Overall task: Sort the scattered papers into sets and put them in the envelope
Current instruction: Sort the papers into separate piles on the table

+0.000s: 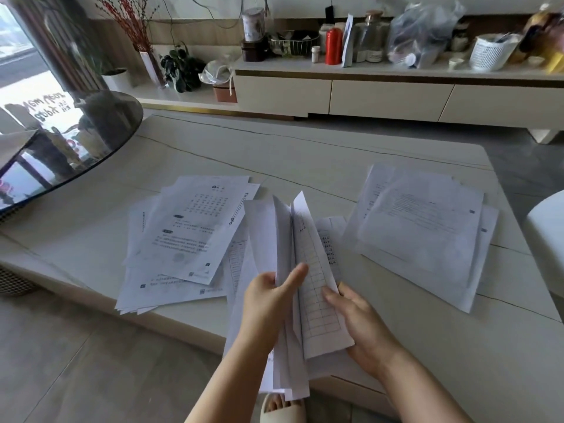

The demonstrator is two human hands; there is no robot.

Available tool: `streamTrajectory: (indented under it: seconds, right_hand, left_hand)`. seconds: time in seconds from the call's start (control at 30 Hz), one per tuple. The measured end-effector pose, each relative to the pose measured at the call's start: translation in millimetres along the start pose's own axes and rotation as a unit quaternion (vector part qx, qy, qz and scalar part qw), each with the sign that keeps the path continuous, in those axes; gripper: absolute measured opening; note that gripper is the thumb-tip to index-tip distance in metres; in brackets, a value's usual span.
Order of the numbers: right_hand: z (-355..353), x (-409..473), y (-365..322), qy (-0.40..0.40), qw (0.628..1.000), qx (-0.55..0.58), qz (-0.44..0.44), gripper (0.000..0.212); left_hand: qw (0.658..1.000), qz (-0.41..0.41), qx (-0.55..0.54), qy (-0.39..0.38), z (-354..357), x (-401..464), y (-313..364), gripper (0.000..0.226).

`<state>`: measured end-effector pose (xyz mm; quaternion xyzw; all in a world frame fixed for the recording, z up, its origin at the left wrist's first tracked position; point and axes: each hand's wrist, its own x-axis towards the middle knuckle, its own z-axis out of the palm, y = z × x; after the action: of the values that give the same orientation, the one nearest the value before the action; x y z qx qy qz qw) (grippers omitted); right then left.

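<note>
Right now I see both hands up over the near edge of the table (305,148), working one bundle of papers (293,239) held upright and fanned apart. Left hand (268,297) grips the left part of the bundle, thumb pressed across the front sheet, fingers curled behind it. Right hand (363,325) holds the gridded sheet (317,297) at its right edge, fingers curled behind and thumb on the front, so it stands peeled away from the rest w/ the printed table facing me. Bottom of the bundle hangs below the table edge, toward a foot in a pale slipper (282,409) on the floor. On the table, left of the hands, lies a loose overlapping pile (189,236) of printed pages, top one w/ a calendar-like grid and text blocks, askew to the ones under it. More sheets w/ table print sit flat just behind the bundle, approx. btwn the two piles. Right side has a second pile (424,233), also overlapping, faint text showing; it sits well apart from the left one. I can't pick out an envelope among the sheets. Far left, a round dark glass tabletop (76,141) overlaps the table corner. Behind runs a low cabinet (390,96) carrying a red bottle (333,46), jars, a wire basket and plastic bags.
</note>
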<state>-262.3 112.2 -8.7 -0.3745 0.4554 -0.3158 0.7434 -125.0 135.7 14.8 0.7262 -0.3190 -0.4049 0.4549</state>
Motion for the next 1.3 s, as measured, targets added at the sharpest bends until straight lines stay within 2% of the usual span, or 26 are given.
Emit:
streamTrajectory:
  seconds: [0.07, 0.13, 0.2, 0.23, 0.3, 0.4, 0.43, 0.57, 0.63, 0.7, 0.8, 0.97, 1.13, 1.3]
  right_hand:
    - [-8, 6, 4, 0.021, 0.999, -0.037, 0.002, 0.028]
    - [-24, 12, 3, 0.085, 0.982, -0.164, -0.028, 0.023]
    - [-48, 20, 1, 0.165, 0.929, -0.328, -0.056, 0.019]
    - [-59, 20, -4, 0.2, 0.905, -0.369, -0.073, 0.021]
    - [-77, 19, -14, 0.249, 0.888, -0.374, -0.098, 0.024]
    - [-94, 11, -28, 0.329, 0.88, -0.32, -0.123, 0.022]
    - [-100, 9, -30, 0.35, 0.876, -0.307, -0.126, 0.02]
    - [-115, 4, -30, 0.427, 0.875, -0.203, -0.105, 0.024]
    - [-118, 1, -32, 0.456, 0.871, -0.152, -0.105, 0.033]
    - [-122, -3, -36, 0.471, 0.867, -0.121, -0.111, 0.031]
    - [-127, -7, -39, 0.464, 0.872, -0.118, -0.103, 0.023]
    - [-135, -8, -40, 0.445, 0.875, -0.167, -0.095, 0.028]
    - [-143, -11, -41, 0.438, 0.866, -0.209, -0.116, 0.025]
    - [-149, -18, -42, 0.433, 0.873, -0.188, -0.126, 0.022]
  left_hand:
    - [1.0, -0.001, 0.021, 0.005, -2, 3, -4, 0.033]
    - [0.999, -0.006, 0.023, 0.025, -8, 7, -6, 0.03]
    - [0.998, 0.0, 0.026, 0.05, -18, 12, -8, 0.026]
    - [0.998, 0.007, 0.03, 0.057, -24, 13, -7, 0.022]
    - [0.997, 0.014, 0.038, 0.06, -32, 15, -8, 0.018]
    - [0.996, 0.028, 0.06, 0.052, -31, 15, -7, 0.007]
    - [0.996, 0.036, 0.074, 0.047, -29, 14, -4, 0.01]
    - [0.986, 0.097, 0.134, -0.008, -9, 4, 7, 0.077]
    - [0.973, 0.137, 0.181, -0.036, 4, 1, 7, 0.082]
    - [0.958, 0.155, 0.238, -0.045, 15, 2, 4, 0.067]
    - [0.949, 0.138, 0.283, -0.036, 25, 5, -1, 0.049]
    - [0.948, 0.102, 0.301, -0.036, 43, 5, -2, 0.047]
    - [0.936, 0.108, 0.332, -0.041, 57, 5, -3, 0.044]
    - [0.936, 0.097, 0.336, -0.045, 59, 5, -4, 0.045]
